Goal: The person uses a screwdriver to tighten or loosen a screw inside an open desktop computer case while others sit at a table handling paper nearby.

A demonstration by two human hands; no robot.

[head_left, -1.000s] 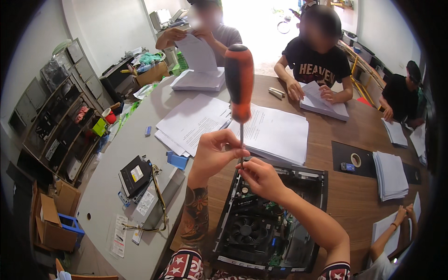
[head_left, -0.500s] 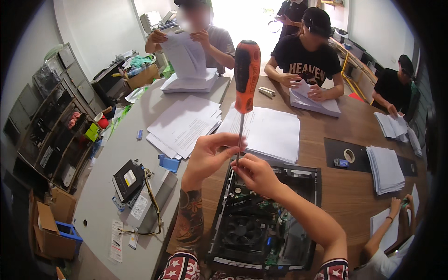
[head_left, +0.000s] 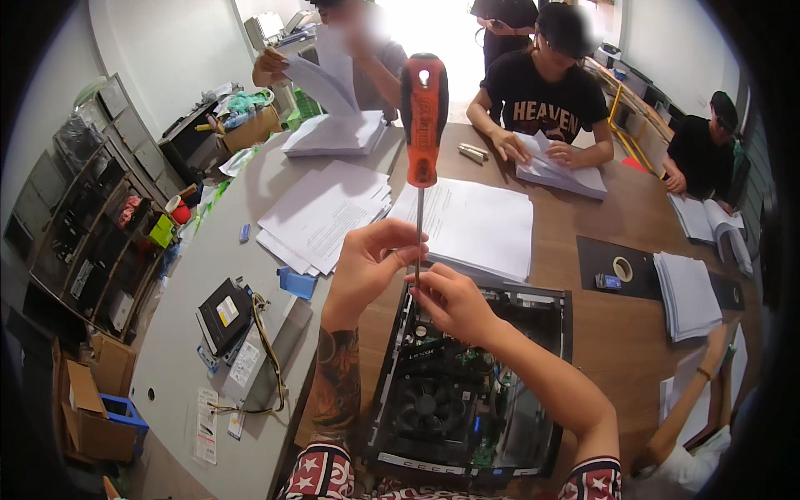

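Note:
A screwdriver with a red-orange and black handle stands nearly upright, handle on top, over the far end of an opened black computer. My left hand pinches its thin metal shaft between thumb and fingers. Lower down, my right hand has its fingertips closed around the shaft's bottom end; whether a small screw sits there is too small to tell. Inside the computer a round black fan and green circuit boards show, partly covered by my right forearm.
On the left lie a black disc drive, a silver power supply with cables and a blue plastic piece. Paper stacks stand beyond the computer. A tape roll is at right. Several people handle papers around the table.
My hands and the screwdriver have shifted slightly left and up in the picture, and its handle has turned. The people opposite have moved their papers.

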